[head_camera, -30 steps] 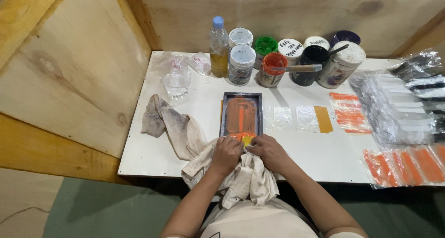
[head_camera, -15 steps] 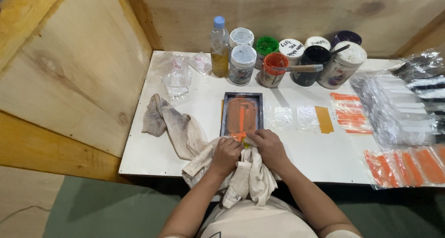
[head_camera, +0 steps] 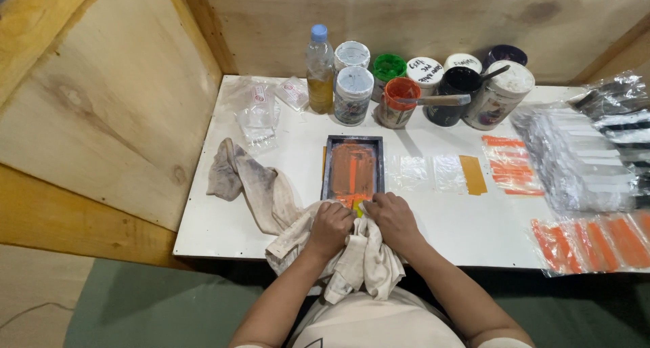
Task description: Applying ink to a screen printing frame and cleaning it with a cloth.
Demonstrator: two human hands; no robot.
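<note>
L hand (head_camera: 330, 227) & R hand (head_camera: 391, 218) close together at table (head_camera: 474, 233) front edge, both gripping rag (head_camera: 352, 263) round small yellow piece (head_camera: 357, 208); orange-inked framed screen (head_camera: 353, 168) just behind.

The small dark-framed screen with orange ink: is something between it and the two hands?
Only the crumpled off-white cloth, held by both hands at the small dark-framed screen near edge. The left hand and right hand press there around a small yellow thing; nothing else intervenes.

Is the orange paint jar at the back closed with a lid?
No, the orange paint jar stands open, with a wooden-handled tool resting across its rim.
</note>
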